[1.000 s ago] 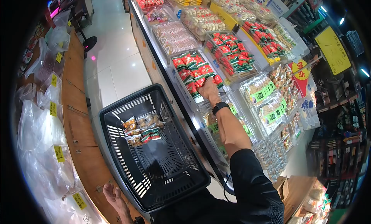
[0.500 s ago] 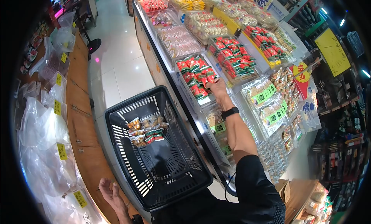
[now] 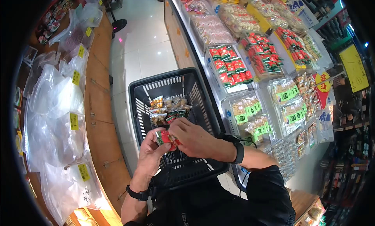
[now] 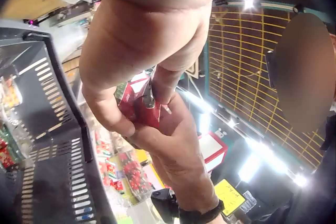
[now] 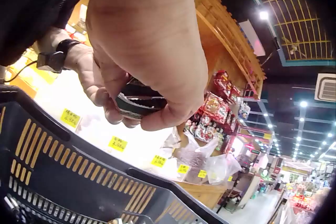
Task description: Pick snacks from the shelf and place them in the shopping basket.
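Small red and green snack packets [image 3: 167, 137] are held between both hands over a black shopping basket. My left hand [image 3: 150, 152] pinches them from the left, thumb in front. From the other side my right hand [image 3: 197, 139] grips them with curled fingers, covering part of them. In the left wrist view the red wrappers [image 4: 144, 109] show between the fingers of both hands. The right wrist view shows a dark green wrapper edge [image 5: 137, 106] under the right fingers. Several snack bags [image 3: 158, 104] lie in the far part of the basket [image 3: 168, 75].
Right of the basket stands a sloped display of clear bins, including a bin of red packets [image 3: 230, 68] and one of green-labelled packs [image 3: 246, 113]. At left runs a wooden counter [image 3: 102, 109] with plastic bags [image 3: 54, 97] and yellow price tags. A tiled aisle [image 3: 144, 54] lies ahead.
My right hand has left the bin of red packets and moved left over the basket, bringing packets. My left hand has risen from beside the basket and now holds them too.
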`<state>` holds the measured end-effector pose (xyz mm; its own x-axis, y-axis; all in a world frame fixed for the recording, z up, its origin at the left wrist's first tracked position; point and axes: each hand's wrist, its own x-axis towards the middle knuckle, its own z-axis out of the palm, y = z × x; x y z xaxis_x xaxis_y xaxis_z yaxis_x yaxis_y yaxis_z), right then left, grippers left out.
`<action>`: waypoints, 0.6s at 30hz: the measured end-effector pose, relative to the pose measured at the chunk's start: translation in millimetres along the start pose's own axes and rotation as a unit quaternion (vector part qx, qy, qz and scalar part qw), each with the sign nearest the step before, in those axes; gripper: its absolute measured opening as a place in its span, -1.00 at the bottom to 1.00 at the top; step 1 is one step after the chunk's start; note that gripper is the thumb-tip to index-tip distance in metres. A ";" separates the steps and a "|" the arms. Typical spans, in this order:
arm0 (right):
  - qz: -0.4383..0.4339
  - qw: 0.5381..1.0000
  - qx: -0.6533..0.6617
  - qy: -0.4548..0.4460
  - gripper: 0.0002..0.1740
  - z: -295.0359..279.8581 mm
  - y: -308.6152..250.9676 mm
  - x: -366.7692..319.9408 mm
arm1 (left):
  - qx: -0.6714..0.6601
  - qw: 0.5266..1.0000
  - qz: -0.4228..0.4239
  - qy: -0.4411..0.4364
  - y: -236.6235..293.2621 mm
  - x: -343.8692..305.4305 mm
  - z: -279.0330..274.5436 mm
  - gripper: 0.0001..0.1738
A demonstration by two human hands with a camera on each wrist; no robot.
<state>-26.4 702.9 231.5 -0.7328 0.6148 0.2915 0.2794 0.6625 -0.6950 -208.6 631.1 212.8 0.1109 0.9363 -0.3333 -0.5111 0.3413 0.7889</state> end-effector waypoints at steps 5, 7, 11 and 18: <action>0.194 0.963 0.187 -0.014 -0.37 17.3 -12.5 -10.4 | -0.114 0.993 -0.041 0.008 -8.0 -25.5 -29.2 -0.59; 0.225 0.937 0.265 -0.027 -0.39 31.2 0.8 -13.6 | -0.123 0.992 -0.025 0.008 -11.8 -31.1 -33.5 -0.60; 0.293 0.901 0.309 -0.088 -0.53 36.5 -3.6 -5.1 | -0.122 0.992 -0.012 0.021 -22.6 -30.5 -36.3 -0.59; 0.221 0.949 0.204 -0.091 -0.51 56.2 1.1 -5.1 | -0.026 0.999 -0.006 0.023 -40.2 -32.9 -53.2 -0.55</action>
<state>-57.2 676.4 192.3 -0.7052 0.6855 -0.1809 0.3485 0.1131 -0.9305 -237.0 582.2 164.6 0.0787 0.9271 -0.3665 -0.5529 0.3465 0.7578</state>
